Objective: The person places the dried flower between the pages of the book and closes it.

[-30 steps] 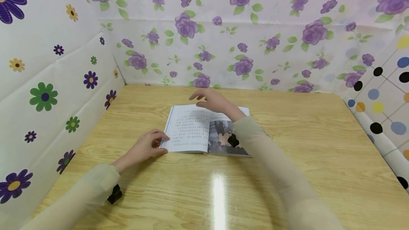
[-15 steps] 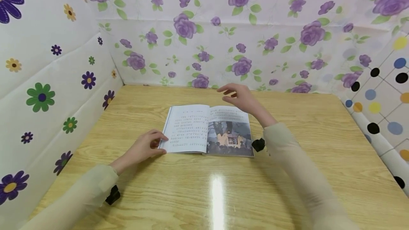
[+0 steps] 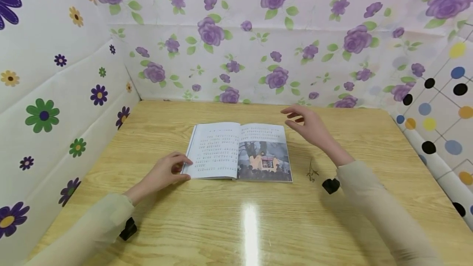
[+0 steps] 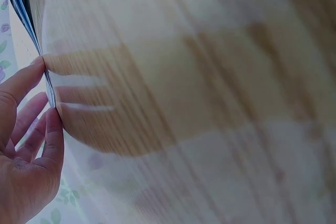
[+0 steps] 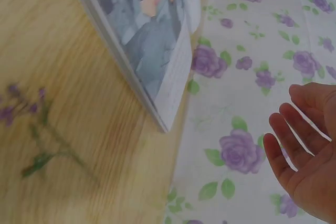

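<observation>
An open book [image 3: 214, 147] lies on the wooden table, printed text on its left page and a dark picture [image 3: 264, 163] low on its right page. My left hand [image 3: 168, 171] rests at the book's left margin, thumb and forefinger spread apart. In the left wrist view those fingertips [image 4: 38, 62] touch the edge of the pages. Past the book's right edge, my right hand [image 3: 308, 128] is raised over the table, fingers loosely bent and holding nothing. A thin sprig with small purple flowers [image 5: 18, 106] lies on the table right of the book.
The wooden table [image 3: 207, 221] meets a rose-printed sheet [image 3: 258, 52] at the back. A daisy-printed sheet [image 3: 66, 126] stands on the left, a dotted one [image 3: 439, 110] on the right. Black wrist devices show below the left [image 3: 128, 229] and right [image 3: 330, 186] sleeves.
My right hand has moved from above the book to the right, past its edge. The right page and the sprig are now uncovered. My left hand stays at the left margin.
</observation>
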`<state>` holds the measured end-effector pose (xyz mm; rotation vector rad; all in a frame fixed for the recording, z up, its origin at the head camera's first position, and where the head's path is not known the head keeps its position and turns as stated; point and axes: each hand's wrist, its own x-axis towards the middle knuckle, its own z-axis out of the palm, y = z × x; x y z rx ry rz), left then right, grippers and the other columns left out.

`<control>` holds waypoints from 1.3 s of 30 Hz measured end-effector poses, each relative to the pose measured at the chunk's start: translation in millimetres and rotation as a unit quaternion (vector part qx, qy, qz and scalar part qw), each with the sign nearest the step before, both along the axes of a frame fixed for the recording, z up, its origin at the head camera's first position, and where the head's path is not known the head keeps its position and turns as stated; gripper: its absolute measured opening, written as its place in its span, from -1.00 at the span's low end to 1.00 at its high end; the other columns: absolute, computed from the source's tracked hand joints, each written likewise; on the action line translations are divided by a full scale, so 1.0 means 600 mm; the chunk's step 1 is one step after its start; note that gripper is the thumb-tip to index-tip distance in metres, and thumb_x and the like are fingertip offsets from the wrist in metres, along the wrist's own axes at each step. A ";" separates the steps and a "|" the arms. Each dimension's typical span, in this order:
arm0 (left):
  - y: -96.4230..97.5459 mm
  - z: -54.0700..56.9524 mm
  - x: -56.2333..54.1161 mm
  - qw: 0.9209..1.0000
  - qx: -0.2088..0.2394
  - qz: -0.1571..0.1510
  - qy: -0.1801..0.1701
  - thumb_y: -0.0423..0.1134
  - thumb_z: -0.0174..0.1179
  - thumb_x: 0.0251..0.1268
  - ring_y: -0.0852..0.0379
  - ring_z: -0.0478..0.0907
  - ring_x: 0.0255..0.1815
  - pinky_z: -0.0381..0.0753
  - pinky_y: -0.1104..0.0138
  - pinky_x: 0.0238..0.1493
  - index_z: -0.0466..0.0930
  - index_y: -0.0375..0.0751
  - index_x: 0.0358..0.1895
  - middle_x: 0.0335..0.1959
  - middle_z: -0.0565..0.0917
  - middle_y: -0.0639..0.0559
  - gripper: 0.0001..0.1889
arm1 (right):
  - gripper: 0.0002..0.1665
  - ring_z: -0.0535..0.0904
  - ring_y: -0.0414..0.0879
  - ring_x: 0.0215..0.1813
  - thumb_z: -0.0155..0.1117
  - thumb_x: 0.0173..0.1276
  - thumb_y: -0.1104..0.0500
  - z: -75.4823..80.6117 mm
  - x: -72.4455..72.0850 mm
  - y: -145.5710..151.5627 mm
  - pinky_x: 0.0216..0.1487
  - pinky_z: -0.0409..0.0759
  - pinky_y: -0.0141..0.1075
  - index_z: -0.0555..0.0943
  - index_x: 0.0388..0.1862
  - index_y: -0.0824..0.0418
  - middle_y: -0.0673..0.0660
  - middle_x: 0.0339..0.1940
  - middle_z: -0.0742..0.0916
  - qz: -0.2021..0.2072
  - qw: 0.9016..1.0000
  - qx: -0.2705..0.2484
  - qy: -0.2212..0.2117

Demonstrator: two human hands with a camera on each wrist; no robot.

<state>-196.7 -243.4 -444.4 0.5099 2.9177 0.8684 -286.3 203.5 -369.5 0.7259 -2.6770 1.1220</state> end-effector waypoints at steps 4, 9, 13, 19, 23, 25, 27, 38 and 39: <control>0.001 0.002 0.002 1.000 0.001 -0.001 0.003 -0.21 0.48 0.07 0.03 0.56 -0.05 0.66 0.12 0.03 0.67 -0.14 0.02 0.10 0.59 -0.15 -0.60 | -0.59 0.62 0.12 0.14 0.23 0.45 0.21 -0.011 0.012 0.031 0.11 0.63 0.05 0.55 0.26 0.17 0.20 0.22 0.65 -0.008 1.000 -0.007 0.004; 0.001 0.002 0.003 1.000 0.003 -0.003 0.007 -0.22 0.49 0.06 0.05 0.55 -0.08 0.66 0.15 -0.02 0.67 -0.15 0.01 0.08 0.60 -0.15 -0.60 | -0.59 0.63 0.13 0.12 0.20 0.47 0.18 -0.027 0.026 0.067 0.08 0.62 0.06 0.53 0.27 0.19 0.22 0.21 0.65 -0.027 1.000 0.000 -0.009; 0.000 0.001 0.002 1.000 0.001 -0.003 0.007 -0.21 0.49 0.06 0.07 0.54 -0.10 0.64 0.19 -0.03 0.67 -0.14 0.01 0.08 0.60 -0.13 -0.60 | -0.58 0.64 0.11 0.10 0.20 0.47 0.18 -0.041 0.038 0.087 0.07 0.64 0.01 0.53 0.28 0.19 0.22 0.20 0.66 -0.035 0.999 0.016 -0.028; 0.000 0.000 0.002 1.000 0.003 -0.002 0.009 -0.21 0.49 0.05 0.07 0.53 -0.10 0.63 0.19 -0.03 0.68 -0.13 0.01 0.07 0.60 -0.12 -0.60 | -0.59 0.65 0.13 0.09 0.21 0.47 0.19 -0.063 0.051 0.107 0.04 0.66 -0.01 0.54 0.26 0.21 0.26 0.18 0.67 -0.028 0.998 0.032 -0.054; 0.000 0.000 0.002 1.000 0.001 -0.002 0.010 -0.21 0.50 0.05 0.06 0.54 -0.09 0.64 0.18 -0.02 0.68 -0.14 0.01 0.08 0.60 -0.12 -0.60 | -0.59 0.65 0.16 0.10 0.20 0.46 0.22 -0.075 0.058 0.115 0.05 0.66 -0.01 0.53 0.26 0.25 0.29 0.19 0.67 -0.026 0.996 0.040 -0.076; 0.001 0.000 0.002 1.000 0.002 0.001 0.009 -0.21 0.50 0.05 0.05 0.55 -0.08 0.64 0.17 -0.01 0.68 -0.13 0.01 0.09 0.59 -0.12 -0.60 | -0.59 0.65 0.18 0.10 0.20 0.46 0.26 -0.081 0.061 0.118 0.06 0.65 -0.01 0.53 0.26 0.28 0.29 0.19 0.67 -0.027 0.995 0.044 -0.083; 0.001 0.001 0.003 1.000 0.004 0.000 0.010 -0.21 0.49 0.06 0.03 0.55 -0.06 0.65 0.16 0.00 0.68 -0.14 0.01 0.10 0.59 -0.14 -0.60 | -0.59 0.65 0.18 0.10 0.19 0.45 0.29 -0.086 0.063 0.121 0.06 0.65 -0.01 0.53 0.25 0.30 0.30 0.19 0.67 -0.029 0.995 0.046 -0.088; -0.001 0.000 0.005 1.000 0.006 -0.005 0.017 -0.21 0.49 0.07 0.05 0.54 -0.08 0.63 0.15 -0.02 0.68 -0.13 -0.01 0.09 0.60 -0.15 -0.62 | -0.60 0.67 0.17 0.06 0.23 0.42 0.29 -0.113 0.067 0.143 0.04 0.67 -0.12 0.56 0.23 0.29 0.31 0.14 0.69 -0.024 0.992 0.060 -0.110; -0.001 0.000 0.005 1.000 0.007 -0.006 0.017 -0.20 0.49 0.07 0.05 0.55 -0.08 0.63 0.16 -0.03 0.68 -0.13 0.00 0.09 0.60 -0.15 -0.62 | -0.60 0.66 0.16 0.06 0.23 0.42 0.29 -0.114 0.067 0.144 0.02 0.67 -0.17 0.57 0.22 0.28 0.30 0.13 0.69 -0.023 0.991 0.062 -0.113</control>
